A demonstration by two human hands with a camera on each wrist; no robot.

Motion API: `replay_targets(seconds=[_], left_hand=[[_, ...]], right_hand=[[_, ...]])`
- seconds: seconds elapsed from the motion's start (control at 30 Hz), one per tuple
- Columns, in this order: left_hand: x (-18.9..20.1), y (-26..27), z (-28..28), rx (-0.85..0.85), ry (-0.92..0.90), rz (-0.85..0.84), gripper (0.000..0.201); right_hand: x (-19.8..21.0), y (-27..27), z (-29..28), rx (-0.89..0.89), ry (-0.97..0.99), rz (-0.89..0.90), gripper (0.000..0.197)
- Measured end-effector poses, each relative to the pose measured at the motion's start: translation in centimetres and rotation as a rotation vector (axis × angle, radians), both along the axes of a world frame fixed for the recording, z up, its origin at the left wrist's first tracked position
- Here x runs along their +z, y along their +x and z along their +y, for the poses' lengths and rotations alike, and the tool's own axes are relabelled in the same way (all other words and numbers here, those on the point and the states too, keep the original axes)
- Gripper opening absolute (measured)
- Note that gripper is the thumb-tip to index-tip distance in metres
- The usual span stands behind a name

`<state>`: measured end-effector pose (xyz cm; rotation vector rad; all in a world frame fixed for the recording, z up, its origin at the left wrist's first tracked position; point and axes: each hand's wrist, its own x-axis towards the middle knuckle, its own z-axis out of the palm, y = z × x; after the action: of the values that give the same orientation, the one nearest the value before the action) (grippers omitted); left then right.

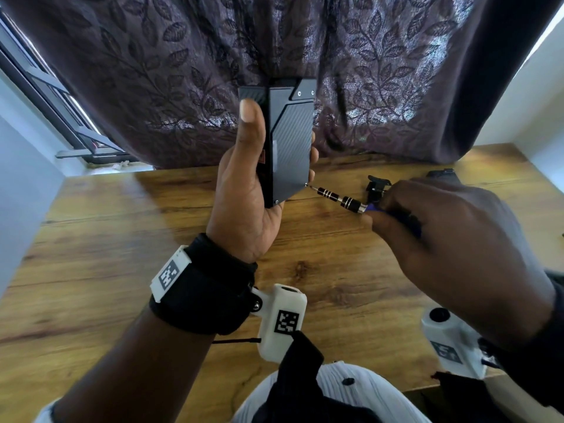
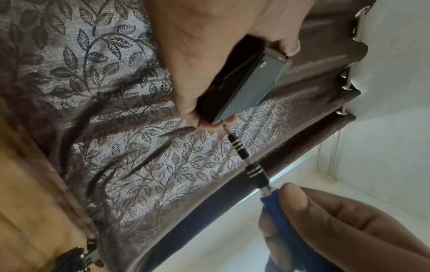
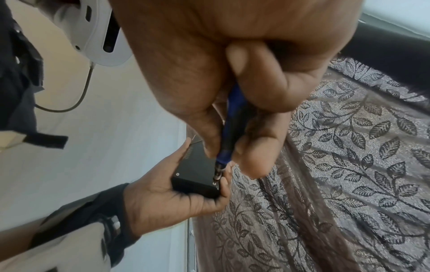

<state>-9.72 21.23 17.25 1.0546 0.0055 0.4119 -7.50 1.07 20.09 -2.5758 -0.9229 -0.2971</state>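
left hand (image 1: 244, 190): raised above the desk (image 1: 122, 239), thumb lying straight up the near edge and fingers (image 1: 313, 154) wrapped round the far edge, grasping the black device (image 1: 290, 148).
black device: a flat slab with a woven-pattern back plate, held upright off the desk at 12 o'clock from the person's chest. The plate faces the head camera, and small screws show at its top cap and lower corners.
right hand (image 1: 451, 239): at 4 o'clock from the device, fingers clenched round the blue handle of the screwdriver (image 1: 341, 199), with the fingertips pinching near its front end.
screwdriver: a black shaft with silver rings, slanting toward 10 o'clock. Its thin bit touches the screw at the device's lower right corner.
small black part (image 1: 377, 186): lies on the desk at 3 o'clock from the device's lower end, just beyond the screwdriver shaft.
dark object (image 1: 442, 174): on the desk at 12 o'clock from the right hand, partly hidden by it.
curtain (image 1: 152, 71): leaf-patterned, hanging at 12 o'clock behind the desk's far edge.
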Motion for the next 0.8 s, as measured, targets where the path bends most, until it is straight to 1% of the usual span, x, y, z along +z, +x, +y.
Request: replay_targets(seconds=[0.07, 0.1, 0.13, 0.2, 0.23, 0.3, 0.4, 0.43, 0.5, 0.6, 0.7, 0.77, 0.8], left_hand=[[-0.07, -0.08, 0.14, -0.007, -0.005, -0.002, 0.079], [-0.08, -0.11, 0.18, -0.012, -0.004, -0.006, 0.079], [-0.07, -0.13, 0.20, -0.016, -0.006, -0.008, 0.079], [-0.10, -0.16, 0.22, -0.020, -0.018, -0.010, 0.079], [-0.15, -0.16, 0.24, -0.022, -0.025, -0.009, 0.078], [-0.28, -0.15, 0.21, -0.026, -0.034, -0.003, 0.077], [-0.43, -0.11, 0.22, -0.027, -0.030, -0.004, 0.072], [-0.41, -0.09, 0.27, -0.024, -0.027, 0.000, 0.072], [-0.43, -0.12, 0.48, -0.020, -0.030, 0.008, 0.076], [-0.48, -0.24, 0.73, -0.027, -0.025, 0.004, 0.080], [-0.49, -0.39, 0.85, -0.026, -0.028, -0.003, 0.079], [-0.50, -0.44, 0.89, -0.022, -0.029, -0.003, 0.080], [-0.52, -0.45, 0.87, -0.022, -0.028, -0.005, 0.081]], right_hand=[[-0.12, 0.11, -0.07, 0.010, -0.014, -0.006, 0.043], [0.04, 0.13, -0.03, 0.008, -0.012, 0.002, 0.047], [0.27, 0.15, 0.05, 0.003, -0.001, 0.024, 0.048], [0.57, 0.17, 0.26, -0.024, -0.008, 0.093, 0.040], [0.61, 0.13, 0.35, -0.035, -0.035, 0.106, 0.040], [0.39, 0.13, 0.27, -0.035, -0.046, 0.069, 0.036], [0.31, -0.14, 0.12, -0.021, 0.003, -0.011, 0.027], [0.35, -0.23, 0.18, -0.013, 0.006, -0.012, 0.029], [0.32, -0.28, 0.36, -0.003, -0.019, -0.012, 0.038], [0.20, -0.02, 0.66, -0.028, -0.021, -0.017, 0.047], [0.13, 0.11, 0.69, -0.034, 0.005, 0.083, 0.037], [0.02, 0.17, 0.66, -0.003, -0.040, 0.072, 0.039], [-0.17, 0.28, 0.54, 0.012, -0.052, 0.036, 0.034]])
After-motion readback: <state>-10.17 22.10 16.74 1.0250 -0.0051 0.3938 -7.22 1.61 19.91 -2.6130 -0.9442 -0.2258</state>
